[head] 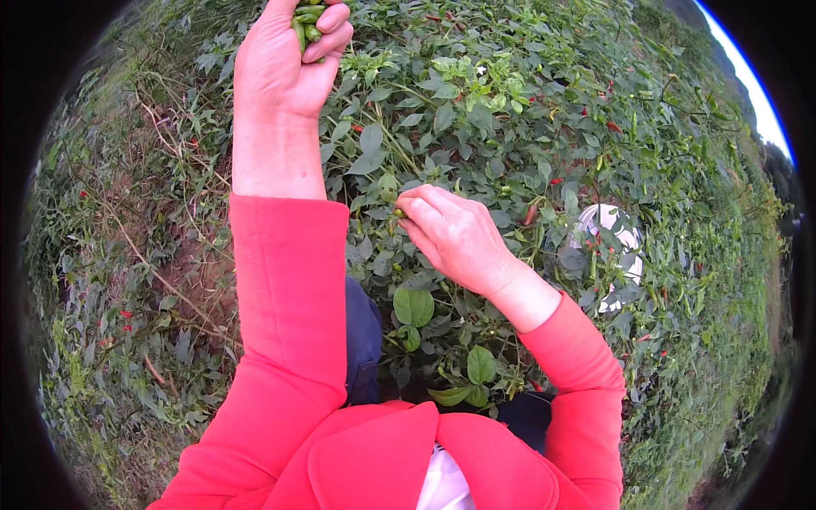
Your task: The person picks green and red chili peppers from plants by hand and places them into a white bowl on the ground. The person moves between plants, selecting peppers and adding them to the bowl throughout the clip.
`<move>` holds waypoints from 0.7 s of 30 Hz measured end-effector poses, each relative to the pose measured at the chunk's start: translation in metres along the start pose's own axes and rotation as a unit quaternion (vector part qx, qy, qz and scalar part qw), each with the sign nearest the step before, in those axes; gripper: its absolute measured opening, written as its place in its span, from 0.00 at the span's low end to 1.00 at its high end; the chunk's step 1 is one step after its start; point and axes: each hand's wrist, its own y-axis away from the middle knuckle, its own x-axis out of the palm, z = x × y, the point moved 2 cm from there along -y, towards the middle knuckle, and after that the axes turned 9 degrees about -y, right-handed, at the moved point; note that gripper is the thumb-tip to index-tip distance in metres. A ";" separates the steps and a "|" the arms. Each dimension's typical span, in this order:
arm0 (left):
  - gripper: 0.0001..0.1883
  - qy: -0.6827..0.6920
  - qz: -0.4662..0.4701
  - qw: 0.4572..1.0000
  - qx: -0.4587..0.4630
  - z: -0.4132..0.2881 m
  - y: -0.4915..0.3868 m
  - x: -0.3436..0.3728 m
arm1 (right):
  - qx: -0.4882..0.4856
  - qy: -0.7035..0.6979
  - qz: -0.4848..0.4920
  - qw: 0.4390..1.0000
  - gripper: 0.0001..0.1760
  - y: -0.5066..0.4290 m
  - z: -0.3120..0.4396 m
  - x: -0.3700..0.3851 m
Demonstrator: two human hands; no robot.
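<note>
My left hand (287,70), partly cut off by the top edge of the view, is curled around several green chili peppers (309,24). Lower down and to the right, my right hand (449,233) pinches a small green chili pepper (400,213) between thumb and fingers, among the leaves of the chili plants (446,121). Whether that pepper is still on its stem cannot be made out. Red chili peppers, such as one (613,127) at the upper right, hang scattered through the foliage.
A white bucket (628,239) stands to the right, partly hidden behind leaves and stems. Bare reddish soil (207,274) shows on the left, crossed by thin dry stems. My dark trousers (363,344) touch the plants below. Dense greenery continues towards the right rim.
</note>
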 end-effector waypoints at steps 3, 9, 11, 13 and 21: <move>0.10 0.006 0.008 1.000 -0.009 -0.005 0.003 -0.002 | 0.194 -0.070 0.189 0.960 0.09 -0.006 -0.007 0.007; 0.11 0.067 0.007 0.996 -0.051 0.003 0.001 0.002 | 0.181 0.053 0.282 0.941 0.11 0.052 -0.033 0.077; 0.11 0.153 0.050 0.984 -0.077 0.010 0.000 -0.003 | 0.160 0.040 0.256 0.953 0.12 0.056 -0.030 0.089; 0.10 0.231 0.080 0.965 -0.100 0.020 -0.002 -0.002 | 0.158 0.038 0.279 0.946 0.12 0.061 -0.035 0.103; 0.10 0.272 0.002 0.950 -0.153 0.071 -0.001 0.007 | 0.125 -0.024 0.387 0.913 0.09 0.078 -0.032 0.124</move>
